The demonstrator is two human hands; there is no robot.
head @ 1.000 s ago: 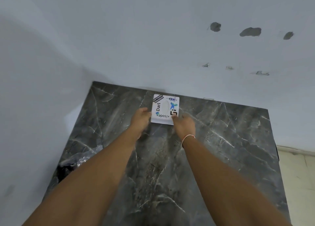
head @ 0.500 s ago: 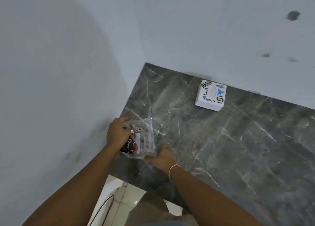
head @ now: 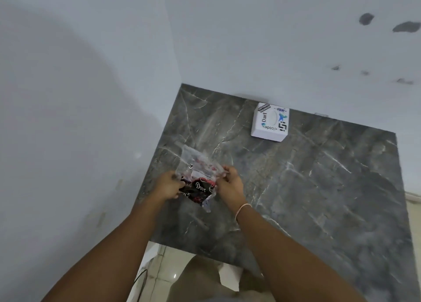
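Note:
A clear plastic bag (head: 198, 165) with a dark "Dove" packet (head: 197, 190) inside hangs just above the dark marble table (head: 319, 187), near its left side. My left hand (head: 168, 186) grips the bag's left edge. My right hand (head: 230, 184) pinches its right edge, a thin band on the wrist. Back by the wall on the tabletop lies a white box (head: 270, 125) covered in stickers, apart from both hands.
Pale walls meet in a corner behind and left of the table. The table's near edge runs across the lower middle, with tiled floor (head: 164, 276) and a cable below it. The right wall has dark chipped spots (head: 405, 26).
A second ago both hands were at the white box; they left it by the wall, took the plastic bag at the table's left edge, and have now lifted it inward between them.

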